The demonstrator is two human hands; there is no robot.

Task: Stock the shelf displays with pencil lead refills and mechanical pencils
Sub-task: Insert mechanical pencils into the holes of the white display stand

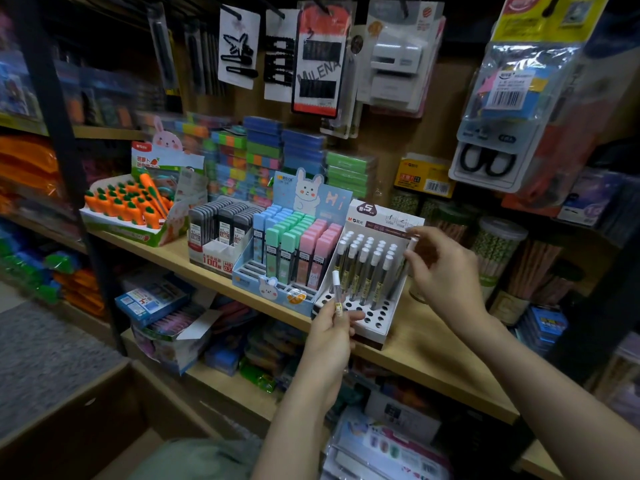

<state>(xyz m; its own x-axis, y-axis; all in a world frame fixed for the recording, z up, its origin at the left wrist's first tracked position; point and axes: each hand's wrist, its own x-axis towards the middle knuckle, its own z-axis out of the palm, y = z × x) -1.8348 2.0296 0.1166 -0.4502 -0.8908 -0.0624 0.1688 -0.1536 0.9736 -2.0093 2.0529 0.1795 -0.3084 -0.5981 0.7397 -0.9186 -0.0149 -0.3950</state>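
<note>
A white display box (375, 327) with round holes stands on the wooden shelf (422, 351); several white-capped lead refill tubes (363, 268) fill its back rows, and the front holes are bare. My left hand (332, 327) grips one lead tube (336, 294) upright in front of the box's left corner. My right hand (440, 268) pinches another white-capped tube (412, 245) at the box's right rear edge.
Left of the white box stand a blue rabbit display of pastel lead cases (294, 251), a box of black lead cases (221, 226) and a carrot pen display (131, 202). Pencil jars (498, 251) stand to the right. Carded goods hang above. A cardboard box (69, 410) sits lower left.
</note>
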